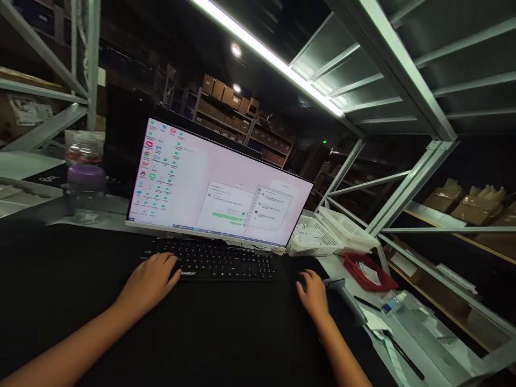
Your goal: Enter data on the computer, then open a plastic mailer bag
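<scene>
A black keyboard (217, 262) lies on a dark desk mat (209, 328), below a wide monitor (217, 183). My left hand (151, 277) rests at the keyboard's left end, its fingers lying over the keys and the thumb at the front edge. Right of the keyboard, my right hand (313, 293) is palm down with curved fingers. Whatever is under it is lost in black against the mat. On the monitor are desktop icons at the left and two chat windows at lower right.
White baskets (314, 242) and a red tray (368, 271) with papers stand to the right. Nearer lie a black pen (407, 357), a small bottle (393, 303) and plastic bags. A purple-lidded jar (86, 193) is left of the monitor. Metal shelf posts (415, 183) rise at right.
</scene>
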A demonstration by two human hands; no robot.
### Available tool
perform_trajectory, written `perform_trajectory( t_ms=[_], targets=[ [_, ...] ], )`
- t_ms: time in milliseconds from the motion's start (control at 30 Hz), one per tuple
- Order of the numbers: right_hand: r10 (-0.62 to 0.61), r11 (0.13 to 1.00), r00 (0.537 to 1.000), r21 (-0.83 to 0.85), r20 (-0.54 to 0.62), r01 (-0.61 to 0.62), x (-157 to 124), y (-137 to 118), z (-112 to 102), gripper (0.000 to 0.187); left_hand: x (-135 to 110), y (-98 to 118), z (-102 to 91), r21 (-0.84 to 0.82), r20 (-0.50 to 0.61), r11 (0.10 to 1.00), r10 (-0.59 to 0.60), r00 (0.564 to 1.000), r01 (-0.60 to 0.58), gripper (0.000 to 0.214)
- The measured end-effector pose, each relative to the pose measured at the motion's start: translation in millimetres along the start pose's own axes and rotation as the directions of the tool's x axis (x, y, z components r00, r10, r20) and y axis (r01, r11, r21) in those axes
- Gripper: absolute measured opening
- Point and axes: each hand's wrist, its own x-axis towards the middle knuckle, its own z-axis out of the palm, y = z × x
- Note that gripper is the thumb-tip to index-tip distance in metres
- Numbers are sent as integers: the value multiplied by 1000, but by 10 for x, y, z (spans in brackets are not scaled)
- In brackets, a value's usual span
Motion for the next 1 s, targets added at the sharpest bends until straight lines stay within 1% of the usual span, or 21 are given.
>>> perform_trajectory(
  t_ms=[67, 100, 133, 200, 267, 367, 467, 600, 867, 1000],
  targets=[
    [85, 996, 996, 34, -9, -85, -136, 509, 27, 44, -10, 23, -5, -7, -8, 1000, -16, 1000, 16, 46],
    [97, 993, 995, 72, -1, -97, -205, 701, 77, 49, -17, 34, -12, -10, -10, 1000, -21, 1000, 21, 44],
    [96, 989, 995, 115, 9, -96, -268, 848, 142, 54, -24, 46, -22, -11, -11, 1000, -26, 1000, 26, 43],
    [72, 981, 997, 180, -8, -69, -361, 1011, 289, 61, -41, 66, -49, -13, -11, 999, -31, 999, 31, 40],
    [51, 974, 998, 222, -30, -43, -391, 1040, 407, 62, -59, 82, -79, -15, -10, 999, -32, 999, 32, 38],
    [26, 970, 1000, 243, -4, -24, -347, 982, 472, 58, -78, 100, -108, -18, -13, 999, -33, 999, 33, 38],
    [-11, 969, 999, 246, 30, 3, -310, 937, 453, 54, -77, 112, -112, -18, -16, 999, -33, 999, 33, 37],
    [-40, 973, 999, 229, 35, 31, -352, 935, 419, 50, -59, 117, -97, -11, -7, 999, -32, 999, 32, 36],
    [-12, 985, 998, 173, 64, 0, -370, 942, 404, 52, -39, 90, -50, 20, 15, 999, -27, 1000, 27, 37],
    [8, 987, 997, 157, 80, -20, -378, 922, 380, 51, -32, 75, -29, 40, 25, 999, -16, 1000, 15, 38]
  ],
)
